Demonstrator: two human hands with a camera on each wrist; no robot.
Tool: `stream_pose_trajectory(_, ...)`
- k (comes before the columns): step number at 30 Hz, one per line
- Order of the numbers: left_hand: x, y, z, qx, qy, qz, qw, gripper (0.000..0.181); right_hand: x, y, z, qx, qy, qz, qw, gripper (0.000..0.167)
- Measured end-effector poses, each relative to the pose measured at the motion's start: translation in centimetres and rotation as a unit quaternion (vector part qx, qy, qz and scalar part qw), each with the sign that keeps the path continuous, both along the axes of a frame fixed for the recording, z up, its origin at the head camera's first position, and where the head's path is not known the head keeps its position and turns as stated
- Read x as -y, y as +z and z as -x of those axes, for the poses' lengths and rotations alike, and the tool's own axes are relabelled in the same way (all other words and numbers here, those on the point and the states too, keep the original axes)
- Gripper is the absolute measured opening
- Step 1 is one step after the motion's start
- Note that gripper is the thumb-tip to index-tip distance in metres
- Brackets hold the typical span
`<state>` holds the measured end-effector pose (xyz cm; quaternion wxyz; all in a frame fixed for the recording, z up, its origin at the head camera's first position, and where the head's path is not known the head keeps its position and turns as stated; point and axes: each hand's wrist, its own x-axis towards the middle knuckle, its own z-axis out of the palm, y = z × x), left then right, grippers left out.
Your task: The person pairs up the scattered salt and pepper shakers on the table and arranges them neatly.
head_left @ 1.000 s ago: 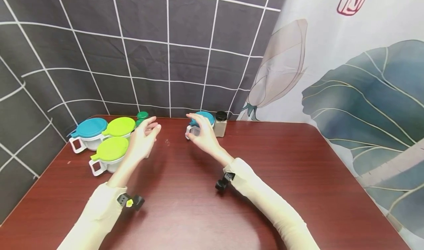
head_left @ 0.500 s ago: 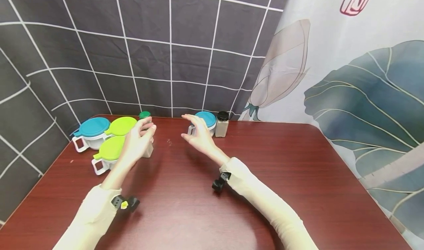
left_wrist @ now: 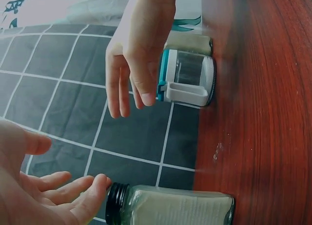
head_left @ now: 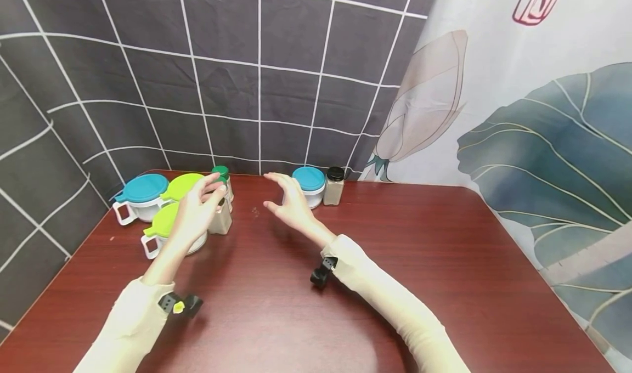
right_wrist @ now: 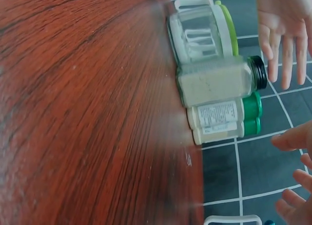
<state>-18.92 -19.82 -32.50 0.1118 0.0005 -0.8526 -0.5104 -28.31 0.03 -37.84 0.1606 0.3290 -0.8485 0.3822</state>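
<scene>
My left hand [head_left: 195, 205] hovers by the jars at the back left, fingers loosely bent and holding nothing. Close to its fingertips stands a black-capped bottle of pale powder [right_wrist: 214, 83]; whether they touch, I cannot tell. Behind that bottle are two green-capped spice bottles [right_wrist: 222, 115]. My right hand [head_left: 295, 205], thumb and fingers spread apart and holding nothing, hangs left of a blue-lidded seasoning jar [head_left: 309, 181], partly covering it in the head view. That jar's white handle [left_wrist: 187, 93] shows in the left wrist view. Another black-capped bottle [head_left: 334, 189] stands beside it.
At the back left stand a blue-lidded jar [head_left: 144, 189] and two lime-lidded jars, one behind [head_left: 181, 185] and one in front [head_left: 165, 219], the latter partly behind my left hand. A dark gridded cloth [head_left: 291, 99] hangs behind the red-brown table [head_left: 276, 307].
Both hands have drifted left. My right hand has moved off the blue-lidded jar, and the bottles beside my left hand show more. The head view has shifted slightly.
</scene>
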Motion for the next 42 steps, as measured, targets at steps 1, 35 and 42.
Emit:
stream_pose_trajectory(1,0.1,0.0,0.0,-0.003,0.000,0.002,1.0000,0.051,0.1,-0.1,0.0,0.000,0.001,-0.001,1.0000,0.058)
stream_pose_trajectory(35,5.0,-0.1,-0.3,-0.044,-0.035,0.011,0.9983,0.047,3.7,0.3,1.2,0.096,0.054,0.054,0.9925,0.058)
stream_pose_trajectory(42,5.8,-0.2,-0.6,-0.043,-0.009,0.039,0.9983,0.046,4.3,0.2,1.9,0.120,0.065,0.072,0.9880,0.057)
